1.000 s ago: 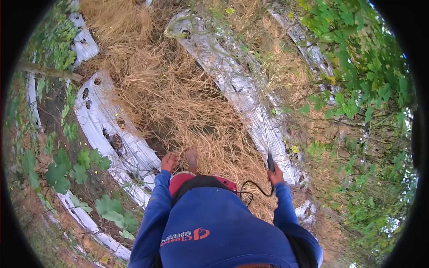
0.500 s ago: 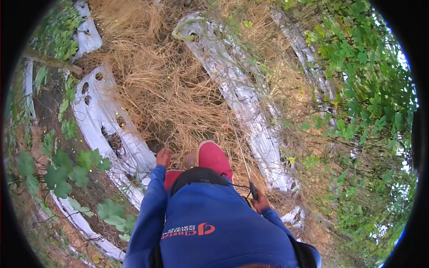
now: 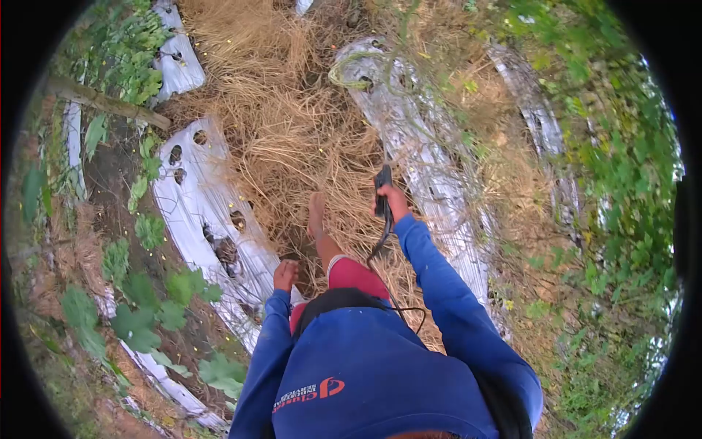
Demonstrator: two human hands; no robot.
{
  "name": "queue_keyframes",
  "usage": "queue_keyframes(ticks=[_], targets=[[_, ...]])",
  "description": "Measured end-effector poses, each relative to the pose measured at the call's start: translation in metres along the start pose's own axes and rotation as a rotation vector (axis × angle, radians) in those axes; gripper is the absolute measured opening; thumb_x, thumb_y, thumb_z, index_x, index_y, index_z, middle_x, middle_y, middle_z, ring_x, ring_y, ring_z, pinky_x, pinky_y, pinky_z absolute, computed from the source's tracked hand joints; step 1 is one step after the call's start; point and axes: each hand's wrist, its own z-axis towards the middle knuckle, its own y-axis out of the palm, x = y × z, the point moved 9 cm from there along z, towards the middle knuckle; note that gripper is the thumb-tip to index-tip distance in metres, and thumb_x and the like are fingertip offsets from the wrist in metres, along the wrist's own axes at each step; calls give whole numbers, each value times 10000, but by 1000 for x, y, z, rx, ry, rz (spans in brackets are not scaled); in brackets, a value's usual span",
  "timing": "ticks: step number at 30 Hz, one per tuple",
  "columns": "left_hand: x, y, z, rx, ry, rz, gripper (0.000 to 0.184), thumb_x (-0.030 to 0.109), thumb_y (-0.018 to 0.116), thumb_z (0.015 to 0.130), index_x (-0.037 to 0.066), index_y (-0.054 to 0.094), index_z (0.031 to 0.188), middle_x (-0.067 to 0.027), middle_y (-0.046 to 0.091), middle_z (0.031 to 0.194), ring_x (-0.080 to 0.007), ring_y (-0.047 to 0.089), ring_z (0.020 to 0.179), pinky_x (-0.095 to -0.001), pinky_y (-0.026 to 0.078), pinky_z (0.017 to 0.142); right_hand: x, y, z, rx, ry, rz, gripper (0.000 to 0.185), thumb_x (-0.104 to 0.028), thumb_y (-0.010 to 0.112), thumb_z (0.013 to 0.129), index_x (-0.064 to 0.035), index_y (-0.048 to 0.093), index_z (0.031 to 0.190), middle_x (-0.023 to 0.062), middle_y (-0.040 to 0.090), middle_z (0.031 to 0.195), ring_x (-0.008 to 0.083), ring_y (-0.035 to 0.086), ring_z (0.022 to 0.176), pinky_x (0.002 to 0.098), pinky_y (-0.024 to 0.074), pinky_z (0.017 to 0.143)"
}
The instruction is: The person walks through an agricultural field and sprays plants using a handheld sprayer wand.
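My right hand [image 3: 393, 201] is stretched forward, its fingers wrapped round the black handle of a sprayer wand [image 3: 382, 183]. From the handle a black hose [image 3: 382, 245] runs back in a loop beside my waist. The thin rod of the wand can hardly be made out now. Low at my other side, near the plastic sheeting, my left hand [image 3: 286, 275] hangs with its fingers curled in and nothing visible in them. One bare foot [image 3: 316, 212] is forward on the dry straw [image 3: 285, 154].
Holed, torn plastic sheeting [image 3: 186, 212] lies along my left, and another strip [image 3: 424, 161] along my right. A wooden post [image 3: 110, 104] slants in at the left. Leafy vines [image 3: 621, 190] crowd the right side; broad leaves [image 3: 139, 322] stand at lower left.
My right hand has swung forward and up from beside my hip, carrying the sprayer wand. A bare foot has stepped out ahead. My left hand still hangs at my side.
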Motion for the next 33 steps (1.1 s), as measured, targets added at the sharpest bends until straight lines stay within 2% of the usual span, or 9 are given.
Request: queue_keyframes(ticks=[2, 4, 8, 12, 14, 18, 21, 30, 33], targets=[[8, -22, 12, 56, -34, 3, 272, 349, 487, 858, 86, 556, 842, -2, 521, 689, -60, 437, 515, -187, 346, 441, -5, 33, 47, 5, 46, 150, 266, -148, 503, 724, -28, 483, 960, 106, 501, 600, 219, 512, 460, 372, 492, 447], [32, -45, 30, 112, -55, 58, 260, 334, 486, 846, 84, 557, 839, -2, 511, 684, -63, 430, 518, -198, 342, 440, -27, 72, 88, -9, -5, 376, 364, -186, 490, 728, -23, 487, 1053, 101, 486, 658, 218, 517, 582, 389, 476, 537], [76, -89, 41, 144, -178, 1, 244, 309, 492, 828, 77, 568, 842, -17, 524, 689, -76, 442, 523, -213, 358, 451, -61, 125, 135, 102, -95, 491, 336, -162, 495, 718, -19, 491, 1022, 96, 471, 650, 226, 507, 577, 389, 471, 541], [153, -139, 81, 240, -11, 173, 283, 336, 505, 825, 64, 583, 844, -17, 525, 671, -75, 475, 541, -206, 371, 460, -92, 139, 187, 124, -167, 523, 321, -164, 507, 705, -13, 488, 988, 110, 473, 679, 234, 499, 586, 393, 473, 536], [168, -160, 98, 288, -51, 4, 287, 336, 509, 823, 58, 576, 853, -15, 517, 674, -70, 460, 529, -202, 355, 446, -103, 142, 210, 109, -182, 515, 306, -162, 510, 699, -15, 488, 967, 111, 466, 684, 233, 498, 605, 392, 477, 535], [221, -172, 124, 339, 10, -66, 284, 335, 514, 821, 60, 568, 867, -12, 508, 676, -62, 441, 523, -198, 335, 432, -118, 149, 243, 265, -158, 535, 256, -155, 515, 693, -14, 468, 901, 117, 452, 669, 243, 496, 601, 401, 493, 551], [250, -172, 138, 363, 29, -96, 266, 318, 502, 825, 64, 565, 872, -8, 508, 675, -58, 435, 530, -199, 334, 435, -124, 159, 258, 351, -105, 640, 156, -139, 509, 734, -55, 405, 814, 121, 461, 623, 229, 493, 526, 384, 492, 475], [271, -187, 188, 302, -83, -17, 248, 298, 473, 820, 78, 575, 873, -7, 530, 696, -77, 465, 550, -211, 368, 469, -155, 177, 293, 360, -135, 699, 157, -129, 487, 744, -34, 411, 844, 108, 437, 622, 229, 465, 512, 389, 493, 488], [283, -191, 217, 242, -118, 66, 287, 362, 481, 829, 91, 555, 885, -7, 509, 725, -92, 475, 579, -235, 402, 505, -156, 175, 312, 305, -178, 682, 169, -142, 491, 738, -31, 422, 845, 117, 457, 625, 237, 492, 519, 398, 501, 491]])
